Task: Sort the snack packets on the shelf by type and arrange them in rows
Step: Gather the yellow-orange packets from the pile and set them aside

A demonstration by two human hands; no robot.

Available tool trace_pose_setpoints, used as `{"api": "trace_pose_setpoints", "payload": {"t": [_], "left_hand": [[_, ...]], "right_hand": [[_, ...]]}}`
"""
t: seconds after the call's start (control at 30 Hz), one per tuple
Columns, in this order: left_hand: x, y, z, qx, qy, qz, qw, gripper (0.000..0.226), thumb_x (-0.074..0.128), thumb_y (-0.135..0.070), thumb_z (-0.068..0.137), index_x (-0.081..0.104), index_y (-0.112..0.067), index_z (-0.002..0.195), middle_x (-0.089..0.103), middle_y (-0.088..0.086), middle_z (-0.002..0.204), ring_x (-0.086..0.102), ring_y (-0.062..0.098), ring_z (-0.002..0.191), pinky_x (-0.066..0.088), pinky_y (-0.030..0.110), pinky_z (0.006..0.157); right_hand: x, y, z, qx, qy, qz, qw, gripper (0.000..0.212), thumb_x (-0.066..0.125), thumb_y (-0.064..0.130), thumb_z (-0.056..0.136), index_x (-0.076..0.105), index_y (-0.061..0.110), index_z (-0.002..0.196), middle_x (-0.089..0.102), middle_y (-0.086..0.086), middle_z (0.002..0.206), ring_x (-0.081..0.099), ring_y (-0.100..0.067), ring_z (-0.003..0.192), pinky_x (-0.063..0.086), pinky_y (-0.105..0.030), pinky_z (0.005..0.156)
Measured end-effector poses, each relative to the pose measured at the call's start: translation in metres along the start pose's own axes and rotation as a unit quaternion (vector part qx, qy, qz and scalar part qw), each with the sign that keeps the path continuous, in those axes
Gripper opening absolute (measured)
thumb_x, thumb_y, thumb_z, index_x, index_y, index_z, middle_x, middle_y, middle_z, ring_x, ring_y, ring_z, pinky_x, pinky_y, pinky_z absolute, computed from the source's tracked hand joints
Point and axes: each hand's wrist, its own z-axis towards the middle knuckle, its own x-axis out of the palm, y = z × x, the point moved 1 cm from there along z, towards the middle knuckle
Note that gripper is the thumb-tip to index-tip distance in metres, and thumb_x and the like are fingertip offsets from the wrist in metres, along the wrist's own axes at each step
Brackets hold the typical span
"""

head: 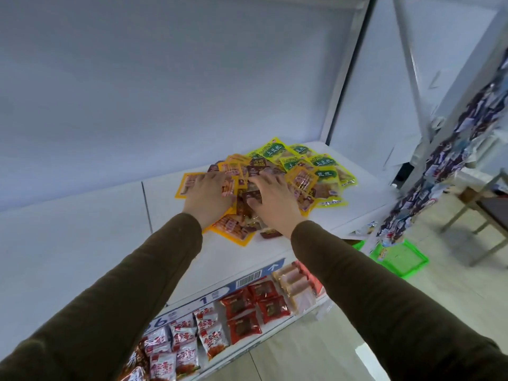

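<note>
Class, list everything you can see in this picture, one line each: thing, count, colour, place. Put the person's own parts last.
yellow-green packets: several, yellow with green labels, far right of the pile on the shelf
orange packets: several, orange-yellow edged, left and near side of the pile
dark brown packets: several, brown, middle of the pile
shelf: one, white, under the pile
price strip: one, blue and white, on the shelf's front edge
red packets: several, red, shelf below
white and red packets: many, shelf below, left
green tray: one, green, on the floor at right
sleeves: two, dark brown
left hand: flat on the orange packets
right hand: spread on the pile's middle
</note>
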Motion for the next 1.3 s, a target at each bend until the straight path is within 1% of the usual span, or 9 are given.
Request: {"api": "trace_pose_setpoints", "payload": {"t": [0.17,0.37,0.5,0.6,0.77,0.93,1.07,1.2,1.3], "left_hand": [[0.026,-0.036,0.034,0.006,-0.012,0.004,1.0,0.053,0.061,-0.04,0.095,0.05,-0.02,0.143,0.048,0.008,0.148,0.036,0.032,0.14,0.035,0.047,0.113],[0.049,-0.066,0.059,-0.065,-0.037,0.0,0.997,0.051,0.063,-0.041,0.095,0.051,-0.022,0.141,0.049,0.007,0.147,0.038,0.03,0.14,0.035,0.048,0.114],[0.051,-0.07,0.056,-0.105,-0.053,0.0,0.993,0.05,0.063,-0.037,0.094,0.051,-0.022,0.14,0.051,0.007,0.145,0.042,0.033,0.136,0.037,0.05,0.111],[0.044,-0.06,0.051,-0.149,-0.072,-0.002,0.986,0.051,0.064,-0.034,0.095,0.051,-0.019,0.142,0.052,0.011,0.143,0.043,0.035,0.135,0.036,0.05,0.111],[0.037,-0.032,0.046,-0.203,-0.085,-0.022,0.975,0.046,0.062,-0.033,0.095,0.053,-0.02,0.138,0.055,0.009,0.137,0.047,0.031,0.127,0.042,0.046,0.102],[0.037,-0.01,0.043,-0.242,-0.06,-0.059,0.967,0.053,0.065,-0.023,0.093,0.049,-0.02,0.143,0.055,0.01,0.142,0.051,0.032,0.128,0.043,0.046,0.106],[0.036,-0.003,0.045,-0.289,0.02,-0.127,0.949,0.064,0.069,-0.036,0.094,0.042,-0.023,0.15,0.058,0.009,0.14,0.06,0.029,0.12,0.048,0.048,0.104],[0.037,0.0,0.048,-0.338,0.023,-0.04,0.94,0.082,0.069,-0.058,0.087,0.037,-0.022,0.153,0.046,0.014,0.145,0.043,0.036,0.133,0.04,0.055,0.11],[0.037,0.0,0.045,-0.364,0.05,0.015,0.93,0.094,0.067,-0.072,0.078,0.035,-0.025,0.153,0.041,0.013,0.144,0.037,0.035,0.135,0.04,0.056,0.109]], "right_hand": [[-0.01,-0.058,0.027,-0.024,0.002,0.005,1.0,0.051,0.057,0.037,0.099,0.046,0.026,0.147,0.036,-0.001,0.161,0.027,-0.032,0.147,0.03,-0.052,0.117],[-0.019,-0.118,0.065,-0.101,0.02,0.018,0.994,0.054,0.058,0.04,0.1,0.043,0.024,0.149,0.048,-0.002,0.151,0.038,-0.029,0.141,0.037,-0.049,0.113],[-0.016,-0.135,0.083,-0.123,0.04,0.032,0.991,0.056,0.056,0.042,0.101,0.042,0.022,0.151,0.049,-0.003,0.151,0.037,-0.029,0.141,0.036,-0.047,0.114],[-0.007,-0.133,0.097,-0.144,0.053,0.037,0.987,0.057,0.054,0.044,0.102,0.041,0.021,0.152,0.049,-0.003,0.151,0.037,-0.029,0.142,0.035,-0.045,0.113],[0.01,-0.111,0.118,-0.175,0.086,0.049,0.98,0.057,0.052,0.042,0.104,0.038,0.018,0.154,0.046,-0.006,0.154,0.034,-0.032,0.144,0.033,-0.047,0.117],[0.027,-0.092,0.133,-0.182,0.132,0.052,0.973,0.062,0.05,0.045,0.105,0.034,0.014,0.156,0.044,-0.01,0.156,0.033,-0.035,0.146,0.033,-0.047,0.117],[0.032,-0.081,0.152,-0.167,0.178,0.051,0.968,0.069,0.046,0.053,0.104,0.03,0.011,0.158,0.039,-0.011,0.16,0.029,-0.037,0.148,0.03,-0.048,0.118],[0.035,-0.073,0.173,-0.155,0.198,0.032,0.967,0.08,0.04,0.061,0.103,0.02,0.01,0.161,0.028,-0.011,0.166,0.02,-0.037,0.153,0.027,-0.048,0.123],[0.039,-0.07,0.185,-0.148,0.214,0.014,0.965,0.09,0.039,0.069,0.099,0.014,0.009,0.162,0.022,-0.012,0.168,0.016,-0.037,0.155,0.026,-0.048,0.123]]}}
